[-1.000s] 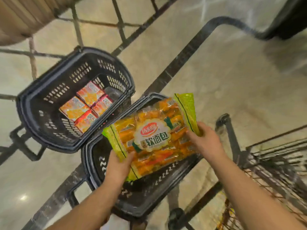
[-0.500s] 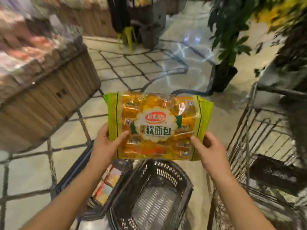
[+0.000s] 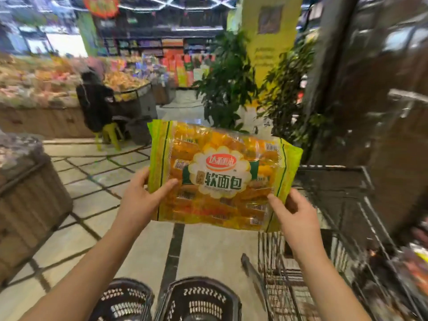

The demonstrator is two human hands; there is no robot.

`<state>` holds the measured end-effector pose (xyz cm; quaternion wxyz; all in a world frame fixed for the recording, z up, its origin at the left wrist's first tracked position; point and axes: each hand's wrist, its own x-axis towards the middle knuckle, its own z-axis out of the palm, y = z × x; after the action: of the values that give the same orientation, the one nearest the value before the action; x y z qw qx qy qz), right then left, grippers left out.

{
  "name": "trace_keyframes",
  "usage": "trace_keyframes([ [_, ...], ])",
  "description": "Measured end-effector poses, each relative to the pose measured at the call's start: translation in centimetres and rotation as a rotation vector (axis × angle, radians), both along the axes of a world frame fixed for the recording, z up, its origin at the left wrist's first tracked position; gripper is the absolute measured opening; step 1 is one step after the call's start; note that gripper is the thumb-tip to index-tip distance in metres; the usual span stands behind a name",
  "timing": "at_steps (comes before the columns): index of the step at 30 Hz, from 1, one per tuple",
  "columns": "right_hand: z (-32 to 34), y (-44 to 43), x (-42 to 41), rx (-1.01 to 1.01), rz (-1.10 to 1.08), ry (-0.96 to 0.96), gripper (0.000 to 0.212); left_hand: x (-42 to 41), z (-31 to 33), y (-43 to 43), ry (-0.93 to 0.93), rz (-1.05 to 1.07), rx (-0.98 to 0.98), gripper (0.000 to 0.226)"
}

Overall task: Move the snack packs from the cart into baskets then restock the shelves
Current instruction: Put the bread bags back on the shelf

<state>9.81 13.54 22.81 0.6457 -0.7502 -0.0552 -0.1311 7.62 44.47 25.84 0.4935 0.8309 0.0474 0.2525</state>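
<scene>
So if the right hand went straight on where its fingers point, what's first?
The snack pack, whose corner the right hand pinches; beyond it probably the potted plant, depth unclear.

- You have one wide-angle view, worn on your head, facing forward and slightly down along your forearms.
- It sits near: your left grip (image 3: 139, 200) and right grip (image 3: 294, 214) fill the middle, with the snack pack (image 3: 220, 174) between them.
- Below the grips, the baskets (image 3: 201, 295) just enter the lower edge.
- Right of the right grip stands the cart (image 3: 335, 205); beyond the grips, the shop floor (image 3: 97, 172) is blurred.
</scene>
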Motion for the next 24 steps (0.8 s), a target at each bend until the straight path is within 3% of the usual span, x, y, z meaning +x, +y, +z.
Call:
trace_keyframes([
  [5,1.2,-2.6,-7.0,-0.016,-0.224,-0.044,0.024,-0.7,0.8,-2.5,-0.027,-0.233,-0.012,0.028],
  [11,1.0,-7.5,-17.5,-0.061,-0.576,0.02,0.073,-3.2,0.8,-10.1,-0.02,-0.519,-0.042,0.025],
  [14,1.2,-10.6,-23.5,-0.047,-0.708,0.019,0.06,-4.9,0.9,-14.9,-0.002,-0.655,-0.037,0.024],
  [17,1.4,-13.6,-29.4,-0.037,-0.847,0.046,0.072,-7.4,0.8,-20.4,0.007,-0.779,-0.019,0.033],
  [24,0.0,-21.4,-42.8,-0.011,-1.115,0.075,0.07,-16.0,-0.7,-33.5,0.07,-1.021,0.037,0.031],
])
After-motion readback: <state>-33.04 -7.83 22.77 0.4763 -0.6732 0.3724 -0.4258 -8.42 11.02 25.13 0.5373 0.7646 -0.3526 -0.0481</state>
